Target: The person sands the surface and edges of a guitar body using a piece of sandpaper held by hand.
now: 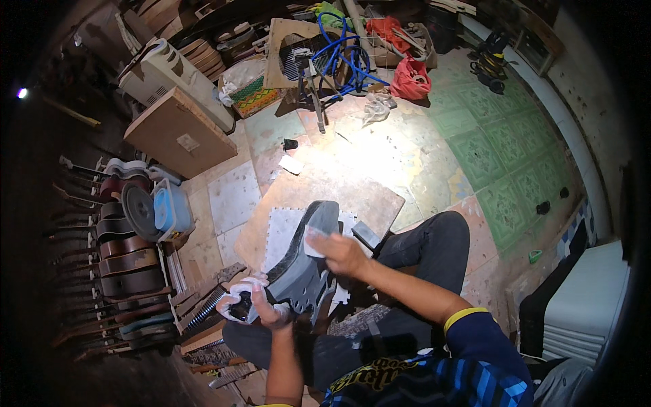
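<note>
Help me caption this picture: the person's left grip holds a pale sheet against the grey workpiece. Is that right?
Not the left: the head view shows the person's right grip holding the pale sheet against the grey workpiece.

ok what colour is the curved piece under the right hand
The curved piece is mostly grey with a blackish side edge, seen in the head view.

"What did the shirt (427,383) look like?"

"Dark, with blue blocks toward the right and gold lettering across the front."

"And the sleeves?"

"The right sleeve (487,342) was navy, ending in a yellow band (465,316); the right forearm (413,292) was bare beyond it. A sliver of yellow edging (274,405) showed at the near left."

"Trousers (434,247)?"

"Dark grey cloth, covering both knees."
</note>
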Demonstrator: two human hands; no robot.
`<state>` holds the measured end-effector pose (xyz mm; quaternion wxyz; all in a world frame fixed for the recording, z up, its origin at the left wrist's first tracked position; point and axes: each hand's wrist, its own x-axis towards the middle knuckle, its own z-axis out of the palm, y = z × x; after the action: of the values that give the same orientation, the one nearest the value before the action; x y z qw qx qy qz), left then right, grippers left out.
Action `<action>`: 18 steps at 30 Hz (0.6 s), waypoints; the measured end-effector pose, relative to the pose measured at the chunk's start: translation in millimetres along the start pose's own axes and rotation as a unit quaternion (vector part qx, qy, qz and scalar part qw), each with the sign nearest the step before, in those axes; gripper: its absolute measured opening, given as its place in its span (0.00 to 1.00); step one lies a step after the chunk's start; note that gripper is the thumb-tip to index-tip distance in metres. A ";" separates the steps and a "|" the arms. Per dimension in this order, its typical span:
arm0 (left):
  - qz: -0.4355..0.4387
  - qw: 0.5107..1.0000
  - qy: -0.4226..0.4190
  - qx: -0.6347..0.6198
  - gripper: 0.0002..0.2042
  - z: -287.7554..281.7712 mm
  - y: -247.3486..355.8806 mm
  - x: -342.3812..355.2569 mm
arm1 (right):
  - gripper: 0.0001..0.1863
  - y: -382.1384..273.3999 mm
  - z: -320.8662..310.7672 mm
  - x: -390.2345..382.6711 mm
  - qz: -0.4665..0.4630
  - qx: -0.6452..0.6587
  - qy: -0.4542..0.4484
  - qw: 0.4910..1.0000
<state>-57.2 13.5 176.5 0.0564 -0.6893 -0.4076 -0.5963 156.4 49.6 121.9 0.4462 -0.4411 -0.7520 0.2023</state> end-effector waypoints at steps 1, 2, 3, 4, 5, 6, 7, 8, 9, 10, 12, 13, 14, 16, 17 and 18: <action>0.017 1.000 -0.002 0.005 0.13 1.2 -0.7 2.1 | 0.38 20.6 -3.8 5.8 0.036 -0.036 0.028 0.998; 0.023 0.999 -0.016 -0.017 0.14 2.2 2.2 6.1 | 0.38 33.5 -10.5 11.6 0.071 -0.073 0.054 0.993; 0.027 0.999 -0.022 -0.033 0.14 0.9 -2.3 1.3 | 0.38 36.9 -10.2 16.2 0.070 -0.091 0.101 0.988; 0.029 0.998 -0.030 -0.046 0.15 -3.8 -5.9 -5.5 | 0.38 29.2 2.5 5.3 0.073 -0.096 0.102 0.987; -0.070 0.996 -0.049 -0.040 0.24 -17.5 -21.7 -26.0 | 0.38 16.6 23.7 -11.4 0.072 -0.092 0.046 0.992; -0.060 0.997 -0.039 -0.024 0.23 -17.8 -19.2 -23.6 | 0.39 6.7 25.0 -9.7 0.043 -0.060 0.020 0.997; -0.051 0.998 -0.028 -0.013 0.21 -15.0 -15.3 -20.7 | 0.39 -2.7 22.1 -8.8 0.016 -0.031 -0.007 0.999; -0.042 0.999 -0.021 -0.005 0.20 -9.9 -10.5 -18.9 | 0.40 -18.5 4.1 -4.3 -0.031 0.026 -0.002 0.999; -0.137 0.986 -0.004 -0.092 0.19 -9.7 -12.1 -23.3 | 0.41 4.4 5.0 -4.9 0.011 -0.015 0.009 1.000; -0.133 0.986 -0.001 -0.098 0.19 -5.2 -9.3 -25.0 | 0.42 27.0 3.3 -3.1 0.052 -0.055 0.020 0.997; -0.123 0.987 0.000 -0.102 0.18 -1.2 -2.2 -21.6 | 0.41 22.8 4.8 8.9 0.064 -0.054 0.114 0.990; -0.199 0.977 -0.008 -0.080 0.17 -1.6 -7.2 -31.3 | 0.40 10.8 3.9 0.0 0.063 -0.046 0.069 0.995; -0.209 0.974 -0.013 -0.082 0.17 -7.7 -14.0 -32.7 | 0.39 -18.5 7.1 -0.6 0.056 -0.027 0.024 0.998; -0.229 0.968 -0.029 -0.098 0.17 -10.8 -23.0 -35.3 | 0.39 -24.9 9.6 -8.2 -0.030 0.042 0.047 0.998; -0.099 0.994 -0.025 -0.030 0.18 2.3 -12.8 -25.0 | 0.39 -0.9 7.8 -18.4 0.015 -0.015 -0.011 1.000; -0.054 0.998 -0.014 -0.006 0.21 6.2 -11.4 -25.5 | 0.39 14.1 6.0 -21.1 0.054 -0.068 -0.071 0.994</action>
<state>-58.5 12.0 148.0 0.0144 -0.6751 -0.4416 -0.5908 162.7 39.8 98.5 0.3492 -0.4950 -0.7688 0.2049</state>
